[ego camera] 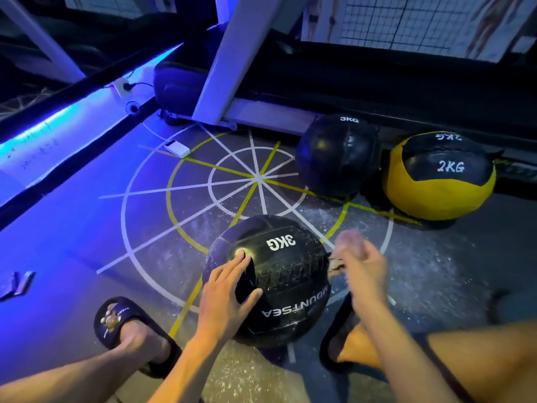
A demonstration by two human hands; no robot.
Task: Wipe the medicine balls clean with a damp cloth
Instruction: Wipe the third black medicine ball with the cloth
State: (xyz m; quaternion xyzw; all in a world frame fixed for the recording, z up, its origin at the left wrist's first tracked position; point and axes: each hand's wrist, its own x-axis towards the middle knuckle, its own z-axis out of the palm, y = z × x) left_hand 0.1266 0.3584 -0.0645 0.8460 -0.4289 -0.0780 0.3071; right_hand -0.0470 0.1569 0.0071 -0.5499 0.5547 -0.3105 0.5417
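- The near black ball (marked 3KG) sits on the floor between two feet.
- The left hand lies flat on its left side, fingers straight.
- The right hand is blurry, just right of the ball; I cannot tell its grip.
- Another black ball and a yellow ball sit far right.
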